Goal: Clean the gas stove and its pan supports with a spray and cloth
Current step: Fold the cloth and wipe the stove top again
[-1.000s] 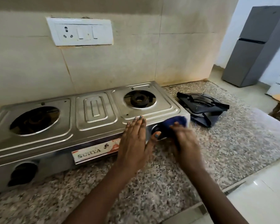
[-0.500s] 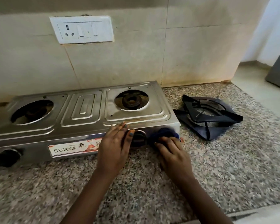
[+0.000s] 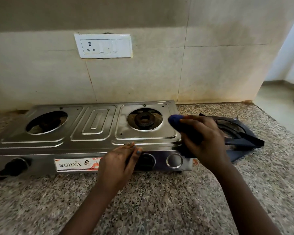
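Here the speckled granite worktop carries your ribbed steel two-burner stove; the black pan supports lie stacked just right of it, lifted clear for wiping. Your left hand braces its front edge, fingers flat; your right hand grips the soft blue cloth at its right end.

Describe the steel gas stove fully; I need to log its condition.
The silver two-burner steel gas stove lies flat on the speckled granite counter against the tiled wall. Both burner wells are bare, with no pan supports on them. Its front carries a SURYA label, one black knob at the left and two round fittings at the right. The left hand rests on its front edge; the right hand holds a blue cloth at its right end.
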